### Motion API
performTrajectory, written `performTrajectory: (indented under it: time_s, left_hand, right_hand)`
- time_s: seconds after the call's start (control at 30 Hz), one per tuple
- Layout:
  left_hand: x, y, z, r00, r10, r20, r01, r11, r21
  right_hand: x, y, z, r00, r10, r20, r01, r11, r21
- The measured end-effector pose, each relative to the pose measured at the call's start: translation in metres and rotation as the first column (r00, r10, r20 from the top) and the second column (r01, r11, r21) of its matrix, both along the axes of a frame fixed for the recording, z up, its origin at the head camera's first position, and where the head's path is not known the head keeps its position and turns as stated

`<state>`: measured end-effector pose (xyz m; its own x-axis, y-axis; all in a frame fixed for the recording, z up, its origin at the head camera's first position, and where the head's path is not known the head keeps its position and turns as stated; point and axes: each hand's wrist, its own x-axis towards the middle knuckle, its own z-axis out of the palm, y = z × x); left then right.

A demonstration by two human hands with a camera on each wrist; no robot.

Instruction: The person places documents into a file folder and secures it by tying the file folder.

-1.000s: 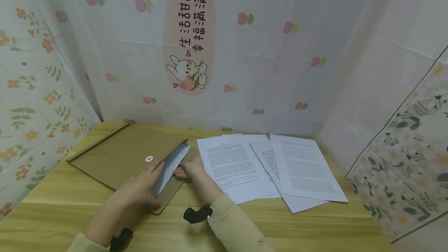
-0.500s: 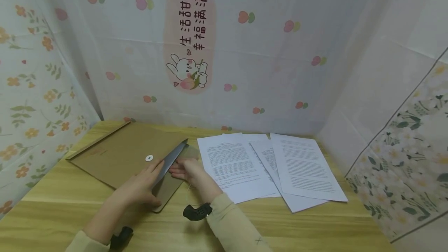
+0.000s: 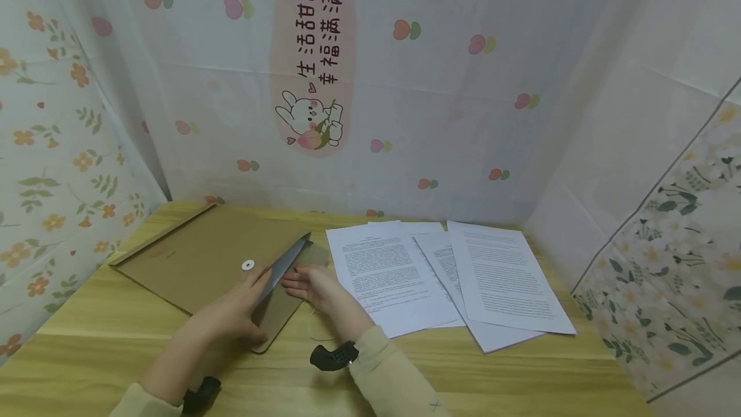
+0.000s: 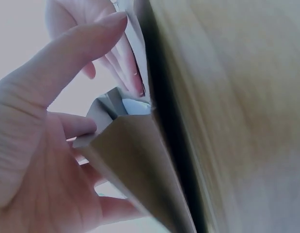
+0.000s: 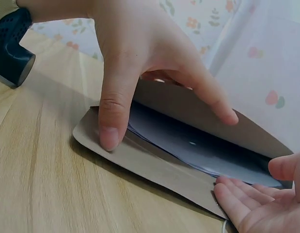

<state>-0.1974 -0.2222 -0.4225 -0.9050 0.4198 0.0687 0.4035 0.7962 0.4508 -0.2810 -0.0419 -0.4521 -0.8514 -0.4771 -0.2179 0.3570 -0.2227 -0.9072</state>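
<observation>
Near the table's (image 3: 278,381) left edge lies a kraft-paper document envelope (image 3: 199,256), its inner sheets (image 5: 203,153) showing broadly in the right-wrist view but hardly from the head (the left hand (image 3: 234,311) partly covers the mouth). Printed pages (image 3: 503,275) overlap toward the right edge. Left thumb and forefinger spread across the opening; the right hand (image 3: 318,285) lays straight fingers together at the flap (image 3: 280,320).

your left hand (image 3: 234,307) touches the brown envelope (image 3: 202,255) at five o'clock from its middle; your right hand (image 3: 317,287) lies by its open mouth at three o'clock, printed sheets (image 3: 512,278) farther out that way.
</observation>
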Motion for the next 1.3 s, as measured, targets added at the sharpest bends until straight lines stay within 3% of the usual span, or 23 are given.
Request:
performTrajectory:
  time_s: [0.2, 0.5, 0.7, 1.0, 1.17, 1.3]
  left_hand:
    - [-0.001, 0.0, -0.001, 1.0, -0.011, 0.001, 0.011, 1.0, 0.025]
    - [0.0, 0.002, 0.002, 1.0, 0.007, 0.014, -0.008, 1.0, 0.003]
    - [0.0, 0.005, 0.005, 0.999, 0.024, 0.036, -0.024, 1.0, -0.006]
    - [-0.01, 0.03, 0.018, 0.999, 0.041, 0.008, -0.042, 0.986, 0.162]
    - [-0.018, 0.051, 0.019, 0.994, 0.102, 0.041, -0.11, 0.942, 0.318]
    - [-0.027, 0.068, 0.017, 0.981, 0.114, 0.159, -0.179, 0.851, 0.494]
  right_hand:
    - [0.003, 0.007, 0.004, 0.999, 0.006, -0.034, -0.005, 0.999, 0.044]
    - [0.009, 0.023, 0.018, 0.99, 0.035, -0.138, -0.007, 0.98, 0.197]
    - [0.012, 0.041, 0.033, 0.968, 0.024, -0.25, 0.046, 0.962, 0.269]
    - [0.006, 0.086, 0.045, 0.931, -0.014, -0.364, 0.168, 0.902, 0.397]
    - [0.003, 0.118, 0.048, 0.918, -0.049, -0.393, 0.237, 0.863, 0.446]
    - [0.0, 0.143, 0.049, 0.902, -0.073, -0.424, 0.293, 0.828, 0.479]
